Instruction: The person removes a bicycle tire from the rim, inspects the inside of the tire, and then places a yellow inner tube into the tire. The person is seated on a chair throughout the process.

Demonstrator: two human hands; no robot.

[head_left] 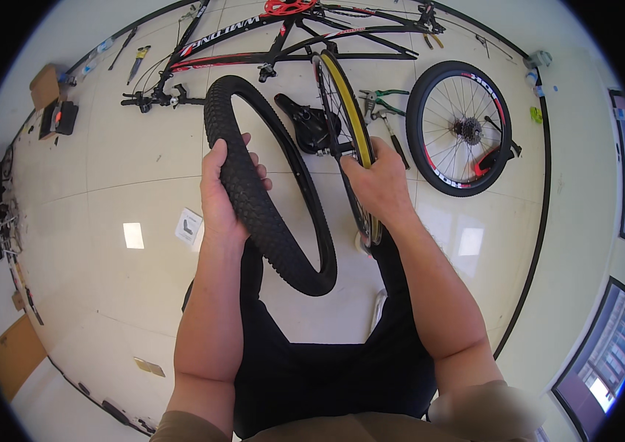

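Observation:
My left hand (225, 193) is closed round the tread of a black knobby bicycle tire (259, 219), which hangs tilted in front of my left leg with no rim inside it. In my right hand (381, 184) is the upper rim of a bare bicycle wheel (347, 92). A yellow rim strip runs round that wheel, and it stands nearly edge-on by my right leg. Tire and wheel are apart. Between them, farther off, a black bicycle saddle (309, 124) lies on the floor.
A bicycle frame (283, 44) lies across the far floor. At right rests a complete wheel with a cassette (465, 131). Green-handled pliers (380, 102) and a hammer (395, 141) lie between. An open box (51, 110) sits far left, and a small white paper (188, 227) lies left of me.

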